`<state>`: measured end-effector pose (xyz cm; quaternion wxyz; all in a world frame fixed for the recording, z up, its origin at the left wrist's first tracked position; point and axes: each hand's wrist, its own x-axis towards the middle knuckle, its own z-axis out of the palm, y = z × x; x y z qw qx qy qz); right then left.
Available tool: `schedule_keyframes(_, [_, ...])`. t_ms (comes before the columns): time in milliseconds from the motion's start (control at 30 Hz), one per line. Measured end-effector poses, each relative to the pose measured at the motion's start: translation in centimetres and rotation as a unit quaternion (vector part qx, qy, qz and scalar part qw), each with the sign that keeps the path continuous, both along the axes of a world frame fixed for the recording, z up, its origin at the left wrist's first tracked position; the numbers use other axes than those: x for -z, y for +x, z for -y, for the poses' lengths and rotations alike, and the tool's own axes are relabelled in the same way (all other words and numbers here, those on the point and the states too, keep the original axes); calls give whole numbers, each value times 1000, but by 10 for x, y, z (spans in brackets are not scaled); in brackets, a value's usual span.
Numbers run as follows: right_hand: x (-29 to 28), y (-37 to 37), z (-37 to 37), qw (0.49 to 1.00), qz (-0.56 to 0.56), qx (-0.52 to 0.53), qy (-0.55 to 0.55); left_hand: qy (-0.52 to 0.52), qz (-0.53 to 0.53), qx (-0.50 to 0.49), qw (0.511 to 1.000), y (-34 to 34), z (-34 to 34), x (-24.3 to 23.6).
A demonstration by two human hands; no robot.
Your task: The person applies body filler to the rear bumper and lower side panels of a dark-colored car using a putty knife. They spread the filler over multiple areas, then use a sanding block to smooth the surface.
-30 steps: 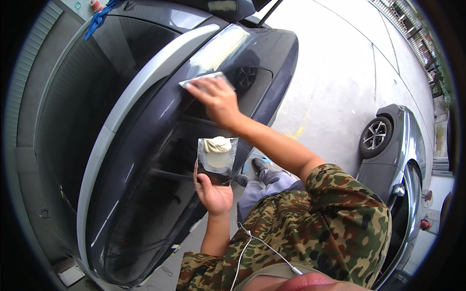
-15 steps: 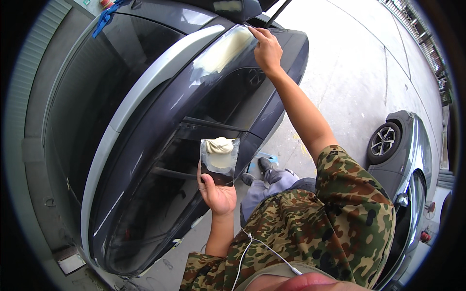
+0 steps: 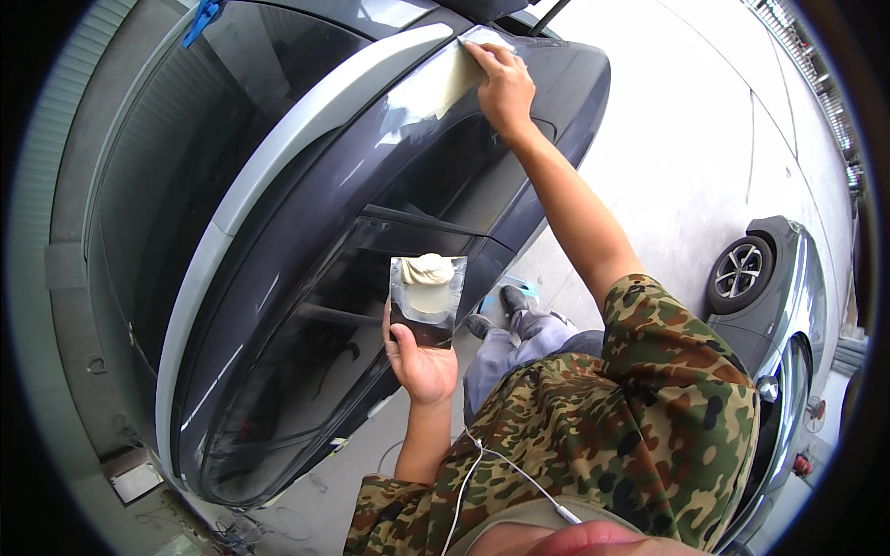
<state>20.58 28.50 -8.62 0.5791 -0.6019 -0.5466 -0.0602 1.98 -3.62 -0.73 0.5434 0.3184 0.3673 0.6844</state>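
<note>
My left hand grips a flat, dark putty board from below, its thumb on the face. A thick lump of cream body filler sits on the board's upper end, with a thinner smear beneath. Further ahead, my right hand is closed at the dark car's upper side, fingertips against the surface. A thin edge of a spreader shows at those fingertips; the rest is hidden by the hand. Under and beside the fingers lies a pale filler patch on the bodywork.
A light grey roof rail curves along the car, left of the patch. A blue cloth lies at the far left. Another grey car with a wheel stands to my right on the pale floor. A white earphone cord hangs over my shirt.
My right hand has moved from the patch's right edge across onto it, toward the roof rail. My left hand still holds the board. The whole view has shifted slightly.
</note>
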Motion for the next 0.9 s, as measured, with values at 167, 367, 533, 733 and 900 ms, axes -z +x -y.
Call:
schedule_keyframes(167, [-10, -35, 25, 998, 24, -24, 48, -2, -4, -25, 1000, 0, -2, -2])
schedule_keyframes(367, [-24, -71, 51, 995, 43, -45, 71, 3, -12, -22, 1000, -1, -6, -8])
schedule_keyframes(533, [-27, -98, 64, 994, 41, -70, 68, 19, -13, 5, 1000, -4, -8, -11])
schedule_keyframes(733, [-18, -133, 75, 990, 48, -123, 56, 25, -23, 3, 999, -11, -11, -12])
schedule_keyframes(900, [-20, -153, 110, 960, 86, -264, 46, 15, -13, -29, 999, -7, -4, -9])
